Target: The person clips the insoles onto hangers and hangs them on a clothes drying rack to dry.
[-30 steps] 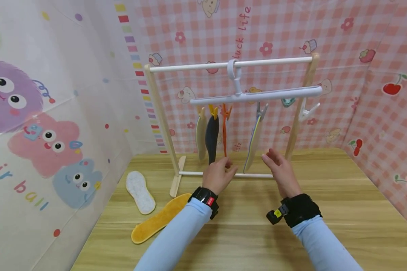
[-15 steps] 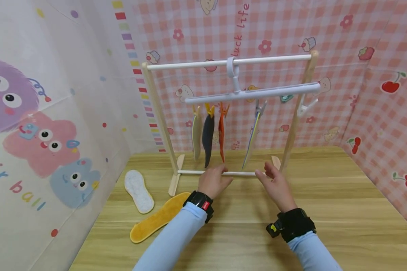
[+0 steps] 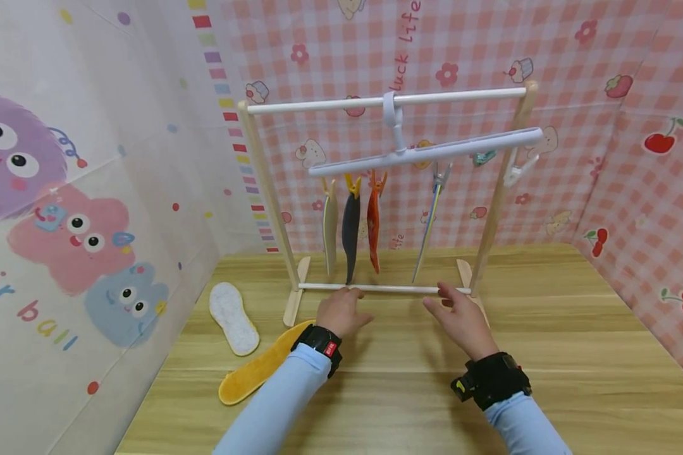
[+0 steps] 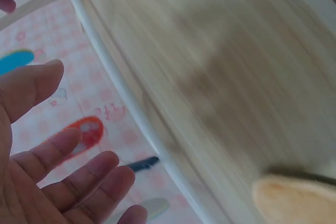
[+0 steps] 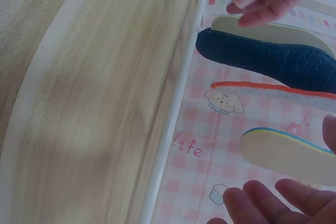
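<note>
Risk of hanger (image 3: 427, 151) tipping steeper under three left insoles (image 3: 350, 230), with left fingers (image 4: 101, 167) and right fingers (image 5: 249, 198) spread, empty.

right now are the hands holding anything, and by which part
Nothing is held: the left hand and right hand are both empty. The long, dark blue fuzzy insole hangs by its upper end from a small yellow clip.

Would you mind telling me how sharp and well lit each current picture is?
Head: evenly lit and fairly crisp, with soft shadows on the table; left wrist: soft, the yellow insole blurred, a dim shadow across the table; right wrist: pale and hazy, though the printed word "life" is legible.
</note>
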A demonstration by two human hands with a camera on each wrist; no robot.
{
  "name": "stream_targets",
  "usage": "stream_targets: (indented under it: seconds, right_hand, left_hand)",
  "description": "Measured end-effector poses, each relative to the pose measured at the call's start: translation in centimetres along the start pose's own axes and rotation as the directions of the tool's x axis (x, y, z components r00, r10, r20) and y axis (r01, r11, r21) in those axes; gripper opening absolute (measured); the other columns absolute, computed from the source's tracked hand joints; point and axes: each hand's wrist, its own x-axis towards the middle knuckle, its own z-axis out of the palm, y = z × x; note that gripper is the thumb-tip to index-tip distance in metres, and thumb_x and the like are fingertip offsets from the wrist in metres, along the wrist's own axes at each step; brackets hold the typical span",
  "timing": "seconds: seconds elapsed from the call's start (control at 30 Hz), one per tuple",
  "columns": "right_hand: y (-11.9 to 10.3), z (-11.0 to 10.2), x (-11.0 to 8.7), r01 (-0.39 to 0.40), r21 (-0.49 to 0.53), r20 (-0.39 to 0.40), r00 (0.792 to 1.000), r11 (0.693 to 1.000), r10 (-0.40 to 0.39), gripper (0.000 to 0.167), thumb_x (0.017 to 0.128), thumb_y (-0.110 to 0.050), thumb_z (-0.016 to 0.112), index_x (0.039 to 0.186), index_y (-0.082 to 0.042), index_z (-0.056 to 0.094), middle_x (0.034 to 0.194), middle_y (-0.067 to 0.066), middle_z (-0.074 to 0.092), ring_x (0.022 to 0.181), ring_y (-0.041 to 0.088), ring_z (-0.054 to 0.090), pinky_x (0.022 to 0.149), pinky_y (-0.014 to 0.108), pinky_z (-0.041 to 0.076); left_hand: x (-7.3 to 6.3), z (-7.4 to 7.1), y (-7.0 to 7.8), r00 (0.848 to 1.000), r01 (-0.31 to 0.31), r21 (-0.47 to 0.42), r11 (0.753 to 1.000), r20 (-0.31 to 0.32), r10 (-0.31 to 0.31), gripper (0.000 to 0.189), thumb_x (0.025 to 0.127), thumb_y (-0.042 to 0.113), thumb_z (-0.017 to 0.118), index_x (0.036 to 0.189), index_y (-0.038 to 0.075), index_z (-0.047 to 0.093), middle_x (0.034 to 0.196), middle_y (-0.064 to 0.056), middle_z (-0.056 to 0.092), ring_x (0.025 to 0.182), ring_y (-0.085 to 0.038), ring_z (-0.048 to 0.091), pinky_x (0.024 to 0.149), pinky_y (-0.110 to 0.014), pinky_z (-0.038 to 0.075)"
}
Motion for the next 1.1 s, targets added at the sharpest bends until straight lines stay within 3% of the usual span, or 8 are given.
stream_targets:
  seconds: [0.23,0.5,0.8,1.1]
  right_hand:
    - [0.2,0.0,-0.3,-0.028,-0.022,0.095,0.995,0.999,0.03,0.069,0.101,-0.043,0.055,0.147,0.005,0.039,0.14,0.03,0.048,0.128,0.046,0.048,0.099,0.056,0.043]
    - [0.3,0.1,-0.4,-0.027,-0.075,0.127,0.991,0.997,0.036,0.065,0.1,-0.04,0.057,0.145,0.005,0.042,0.137,0.03,0.051,0.126,0.046,0.049,0.097,0.056,0.043]
    - [0.8,0.2,-0.3,-0.014,-0.088,0.142,0.989,0.996,0.027,0.067,0.1,-0.04,0.058,0.145,0.006,0.042,0.136,0.031,0.052,0.125,0.047,0.05,0.098,0.056,0.043]
    - [0.7,0.3,-0.6,0.005,-0.087,0.141,0.99,0.996,0.007,0.065,0.1,-0.038,0.059,0.144,0.007,0.043,0.135,0.031,0.053,0.122,0.047,0.052,0.097,0.056,0.043]
  left_hand:
    - [-0.4,-0.1,-2.0,0.999,0.047,0.04,0.998,-0.001,-0.047,0.047,0.083,0.037,0.079,0.12,0.011,0.068,0.12,-0.01,0.068,0.106,-0.03,0.064,0.083,-0.049,0.05]
    - [-0.7,-0.8,-4.0,0.993,0.109,0.054,0.993,0.031,-0.111,0.049,0.082,0.033,0.079,0.123,0.009,0.067,0.122,-0.01,0.066,0.11,-0.032,0.062,0.085,-0.049,0.05]
    - [-1.3,-1.3,-5.9,0.971,0.209,0.113,0.971,0.09,-0.22,0.056,0.083,0.035,0.078,0.13,0.008,0.063,0.123,-0.015,0.063,0.114,-0.036,0.057,0.09,-0.056,0.045]
    - [-1.9,-1.9,-7.3,0.954,0.254,0.163,0.953,0.12,-0.275,0.043,0.08,0.034,0.079,0.108,0.004,0.067,0.102,-0.016,0.065,0.098,-0.035,0.062,0.083,-0.054,0.048]
